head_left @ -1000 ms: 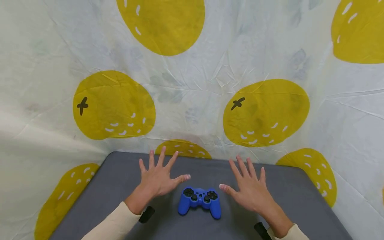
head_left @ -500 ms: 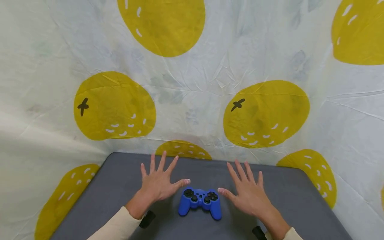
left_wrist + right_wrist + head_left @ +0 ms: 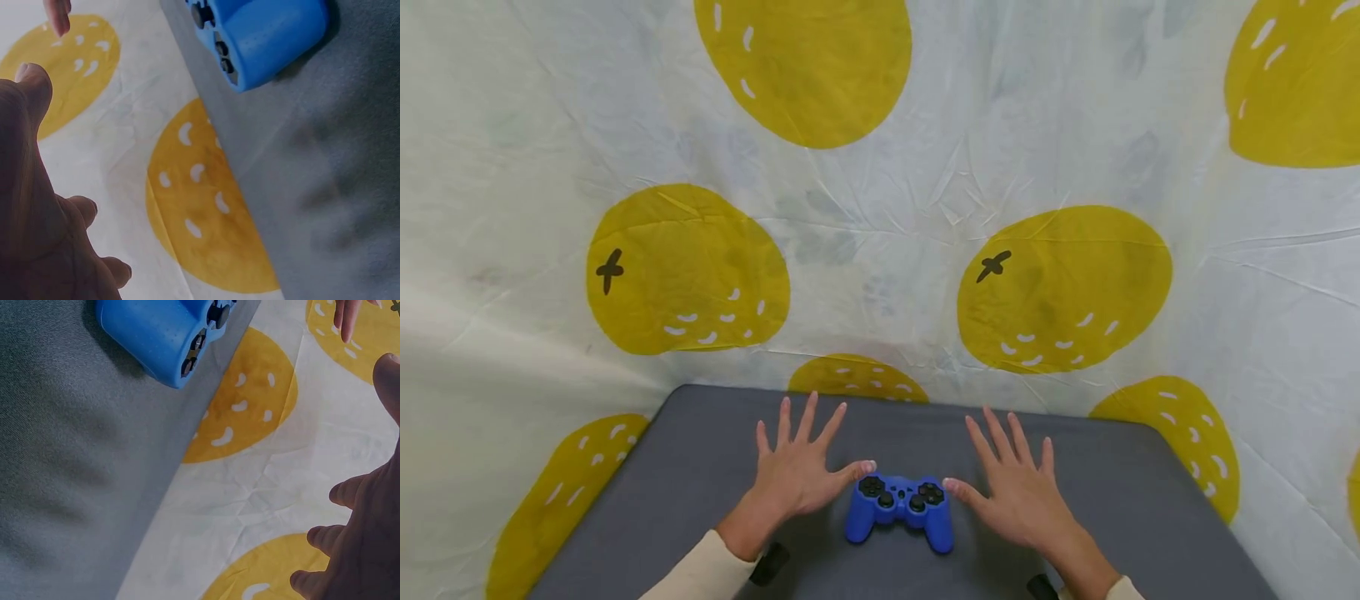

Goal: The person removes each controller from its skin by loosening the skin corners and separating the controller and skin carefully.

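Note:
A blue game controller [image 3: 900,510] with black sticks and buttons lies on the grey surface, between the two hands. To its left, my left hand [image 3: 797,477] is spread palm down above the surface, its thumb tip overlapping the controller's upper left corner in the head view. On the other side my right hand [image 3: 1018,492] is spread likewise, thumb tip right at the controller's upper right edge. Both wrist views show the controller, in the left one [image 3: 275,37] and in the right one the controller [image 3: 153,337], apart from the fingers. Neither hand holds anything.
The grey table [image 3: 700,467] reaches back to a white cloth [image 3: 880,283] printed with big yellow fruit, which rises behind and on both sides. Black wrist straps [image 3: 770,564] sit below the cream sleeves [image 3: 703,571]. Finger shadows fall on the table.
Both hands have come down slightly in the head view, and the right one has shifted a little left, so the thumbs are nearer the controller. The controller lies where it was.

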Demonstrator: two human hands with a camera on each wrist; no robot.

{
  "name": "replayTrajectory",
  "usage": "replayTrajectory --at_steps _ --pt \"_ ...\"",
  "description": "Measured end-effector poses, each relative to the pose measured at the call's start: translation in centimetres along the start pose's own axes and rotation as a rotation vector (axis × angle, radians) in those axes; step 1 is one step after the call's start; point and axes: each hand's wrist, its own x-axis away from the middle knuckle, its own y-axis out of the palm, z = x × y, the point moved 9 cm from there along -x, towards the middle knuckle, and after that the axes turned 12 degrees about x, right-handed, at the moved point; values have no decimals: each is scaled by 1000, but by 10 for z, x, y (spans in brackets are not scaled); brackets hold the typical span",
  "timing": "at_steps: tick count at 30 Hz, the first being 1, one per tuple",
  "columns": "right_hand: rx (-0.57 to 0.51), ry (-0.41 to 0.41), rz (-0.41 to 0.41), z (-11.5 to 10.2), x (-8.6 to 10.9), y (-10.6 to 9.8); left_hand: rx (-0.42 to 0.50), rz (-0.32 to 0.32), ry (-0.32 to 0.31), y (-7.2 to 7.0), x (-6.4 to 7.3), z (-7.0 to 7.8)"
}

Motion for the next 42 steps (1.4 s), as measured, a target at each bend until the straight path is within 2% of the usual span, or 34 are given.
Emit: replayTrajectory --at_steps 8,14,20,42 --pt "1 -7 -21 -1 -1 14 21 -13 -15 9 3 -6" --pt "7 1 8 1 0 18 35 -12 3 19 0 -4" --pt "0 -12 -3 -3 -2 25 24 -14 -18 25 1 -7" --pt "-23 -4 -41 -1 -1 50 62 -56 21 56 -4 -6"
